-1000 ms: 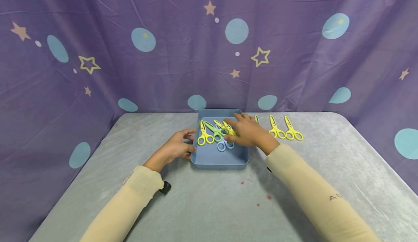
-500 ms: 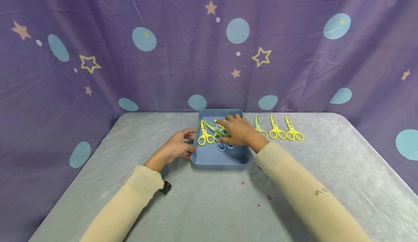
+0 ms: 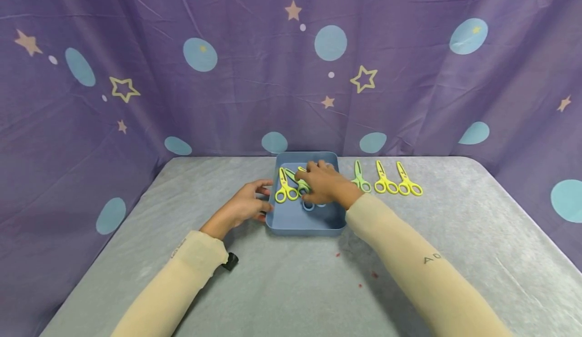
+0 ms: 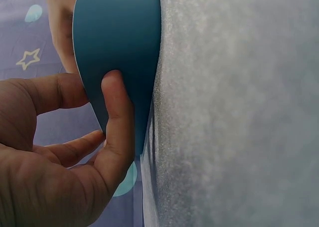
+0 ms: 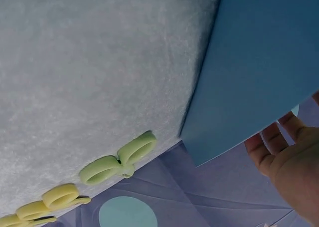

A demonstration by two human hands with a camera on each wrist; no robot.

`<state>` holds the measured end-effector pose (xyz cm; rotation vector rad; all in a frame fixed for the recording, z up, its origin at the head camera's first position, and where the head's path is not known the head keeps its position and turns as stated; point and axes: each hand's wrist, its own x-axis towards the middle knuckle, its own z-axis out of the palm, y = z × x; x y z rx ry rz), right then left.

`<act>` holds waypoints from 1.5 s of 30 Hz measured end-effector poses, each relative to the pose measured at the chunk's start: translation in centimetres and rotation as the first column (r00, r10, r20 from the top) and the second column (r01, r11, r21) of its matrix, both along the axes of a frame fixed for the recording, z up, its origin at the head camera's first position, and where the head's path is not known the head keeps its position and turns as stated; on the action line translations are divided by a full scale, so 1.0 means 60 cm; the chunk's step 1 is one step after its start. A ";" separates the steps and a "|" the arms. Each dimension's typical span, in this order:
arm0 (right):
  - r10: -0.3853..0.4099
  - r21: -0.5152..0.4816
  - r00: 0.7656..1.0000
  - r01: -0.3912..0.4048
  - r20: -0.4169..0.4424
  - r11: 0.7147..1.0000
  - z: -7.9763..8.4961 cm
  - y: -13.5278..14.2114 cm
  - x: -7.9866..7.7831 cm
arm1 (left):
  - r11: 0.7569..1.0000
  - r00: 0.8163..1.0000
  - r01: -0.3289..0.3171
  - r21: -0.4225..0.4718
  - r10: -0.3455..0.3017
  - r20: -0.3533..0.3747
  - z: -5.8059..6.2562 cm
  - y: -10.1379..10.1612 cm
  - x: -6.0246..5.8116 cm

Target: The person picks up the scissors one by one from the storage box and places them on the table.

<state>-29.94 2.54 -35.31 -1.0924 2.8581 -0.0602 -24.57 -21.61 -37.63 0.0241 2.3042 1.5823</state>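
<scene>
Mottled pale grey covers the desk (image 3: 291, 286), marked with small red spots (image 3: 375, 275); a purple curtain (image 3: 254, 89) printed with blue dots and stars hangs behind and along both sides. Near the desk's back edge sits a blue tray (image 3: 291, 219) containing scissors (image 3: 285, 187). The left hand (image 3: 245, 200) grips its left wall; the right hand (image 3: 323, 183) covers some scissors, its hold hidden. To the right, a green pair (image 3: 359, 179) and two yellow pairs (image 3: 383, 179) lie in a row.
</scene>
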 end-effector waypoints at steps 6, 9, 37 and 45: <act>-0.015 0.048 0.999 0.013 0.034 0.999 -0.003 -0.007 -0.006 | 1.000 1.000 0.001 -0.001 -0.001 -0.012 0.002 0.000 0.001; -0.015 0.052 0.998 0.012 0.053 0.999 -0.005 -0.009 -0.010 | 1.000 1.000 0.007 0.002 -0.007 -0.013 0.001 -0.002 0.001; -0.122 0.070 0.991 0.118 0.051 0.990 -0.019 -0.048 -0.012 | 1.000 1.000 0.008 0.018 -0.008 0.001 0.005 -0.001 0.004; -0.124 0.075 0.991 0.120 0.051 0.990 -0.019 -0.051 -0.013 | 1.000 1.000 0.003 0.013 -0.003 0.002 0.006 0.001 0.004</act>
